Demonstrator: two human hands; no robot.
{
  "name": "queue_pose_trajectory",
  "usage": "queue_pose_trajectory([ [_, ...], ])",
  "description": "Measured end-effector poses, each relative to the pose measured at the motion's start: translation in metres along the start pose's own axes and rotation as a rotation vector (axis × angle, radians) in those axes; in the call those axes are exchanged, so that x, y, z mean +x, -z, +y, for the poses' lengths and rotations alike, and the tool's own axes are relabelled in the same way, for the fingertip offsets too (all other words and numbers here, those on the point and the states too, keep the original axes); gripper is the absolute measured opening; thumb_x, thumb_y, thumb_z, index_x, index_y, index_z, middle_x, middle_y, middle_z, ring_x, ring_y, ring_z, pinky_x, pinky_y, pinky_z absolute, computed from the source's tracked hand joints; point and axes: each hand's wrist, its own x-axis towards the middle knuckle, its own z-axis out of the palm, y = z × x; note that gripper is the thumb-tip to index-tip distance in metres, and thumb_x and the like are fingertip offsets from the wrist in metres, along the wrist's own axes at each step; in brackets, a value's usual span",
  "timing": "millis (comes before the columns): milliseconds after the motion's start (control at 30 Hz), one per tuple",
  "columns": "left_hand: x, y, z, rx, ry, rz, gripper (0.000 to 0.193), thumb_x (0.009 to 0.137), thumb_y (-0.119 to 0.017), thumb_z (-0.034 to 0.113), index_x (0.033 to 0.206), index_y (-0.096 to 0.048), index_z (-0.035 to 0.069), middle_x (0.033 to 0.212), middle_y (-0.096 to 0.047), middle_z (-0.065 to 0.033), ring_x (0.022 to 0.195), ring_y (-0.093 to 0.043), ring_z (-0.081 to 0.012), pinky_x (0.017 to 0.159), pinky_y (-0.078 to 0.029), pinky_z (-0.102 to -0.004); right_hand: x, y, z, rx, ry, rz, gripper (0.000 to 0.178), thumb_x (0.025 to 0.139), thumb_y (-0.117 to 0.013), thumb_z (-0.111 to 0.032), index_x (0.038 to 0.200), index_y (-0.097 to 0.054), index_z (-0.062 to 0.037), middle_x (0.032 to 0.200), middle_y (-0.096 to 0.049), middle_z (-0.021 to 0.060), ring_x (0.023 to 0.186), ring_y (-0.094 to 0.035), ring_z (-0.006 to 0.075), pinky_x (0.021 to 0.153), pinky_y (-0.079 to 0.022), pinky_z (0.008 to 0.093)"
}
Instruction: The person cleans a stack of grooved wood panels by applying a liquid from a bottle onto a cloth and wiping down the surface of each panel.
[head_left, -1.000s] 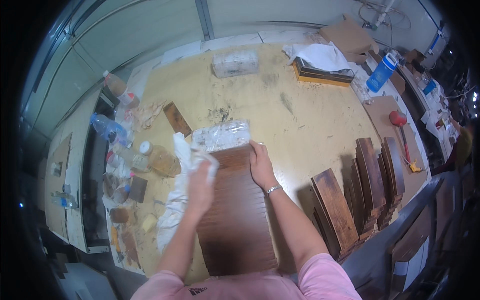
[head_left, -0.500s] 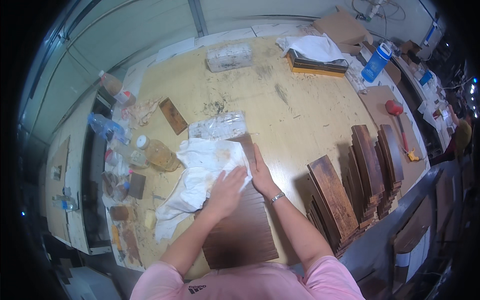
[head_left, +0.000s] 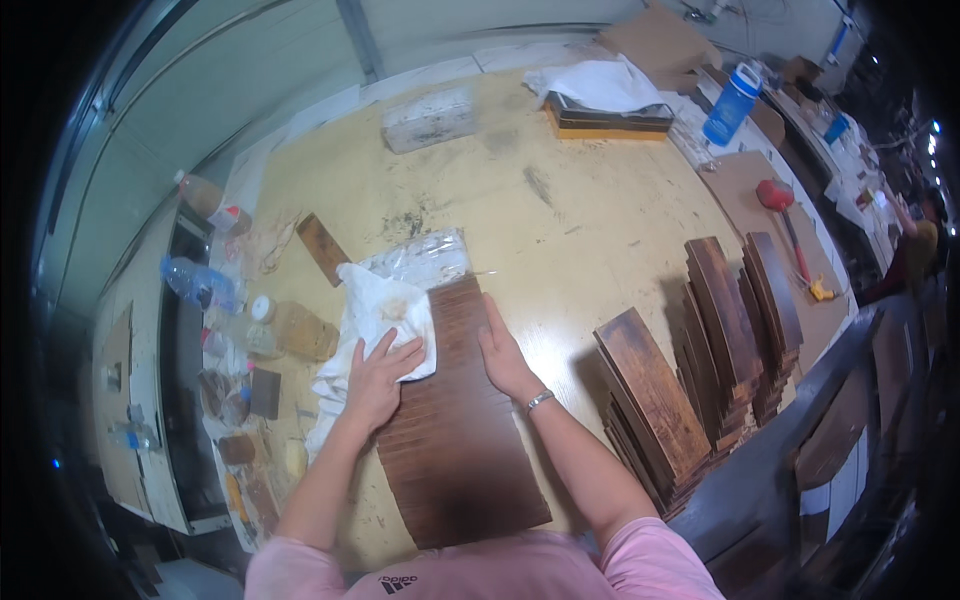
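Note:
A fanned row of overlapping dark brown wooden boards (head_left: 462, 410) runs up the near middle of the table. On its upper left edge, my left hand (head_left: 383, 382) holds a stained white cloth (head_left: 375, 300), with thumb and fingers spread over the fabric. My right hand (head_left: 506, 362) rests along the boards' right edge, fingers stretched out and nothing in its grasp. Just beyond the far end of the row lies a block wrapped in clear plastic (head_left: 425, 255). Part of the cloth hangs to the left beneath my left forearm.
Stacks of brown boards (head_left: 655, 395) lean at the right. Left of the cloth stand a jar of yellowish liquid (head_left: 305, 330) and several bottles. One loose board (head_left: 322, 250) lies nearby. A red-headed mallet (head_left: 775, 196) and blue bottle (head_left: 733, 105) sit at far right. Another person (head_left: 915, 240) is beyond.
My left hand has drawn the cloth leftward, baring more of the boards' upper surface. My right hand stays along the right edge. The whole view has shifted slightly.

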Motion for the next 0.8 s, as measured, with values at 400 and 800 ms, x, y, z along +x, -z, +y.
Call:
queue_pose_trajectory([
  [400, 0.001, -0.001, -0.004, -0.060, -0.033, 0.018, 0.064, 0.078, -0.048, -0.010, 0.135, -0.061, 0.014, 0.151, -0.051, -0.0039, 0.145, -0.039, -0.0276, 0.118, -0.020, -0.0598, -0.032, 0.001, -0.002, -0.056, -0.133, -0.020, 0.078, 0.098, -0.059, -0.017, 0.155, -0.012, 0.0079, 0.159, -0.025, 0.0288, 0.149, -0.026, 0.0357, 0.121, -0.024, 0.0363],
  [800, 0.057, -0.016, 0.030, -0.176, -0.169, 0.041, 0.062, 0.077, -0.047, -0.008, 0.136, -0.060, 0.010, 0.149, -0.052, -0.0054, 0.144, -0.040, -0.0265, 0.119, -0.024, -0.0545, -0.028, -0.004, 0.014, 0.018, -0.079, 0.011, 0.078, 0.097, -0.057, -0.012, 0.156, -0.011, 0.0072, 0.161, -0.022, 0.0284, 0.150, -0.023, 0.0356, 0.122, -0.020, 0.0376],
])
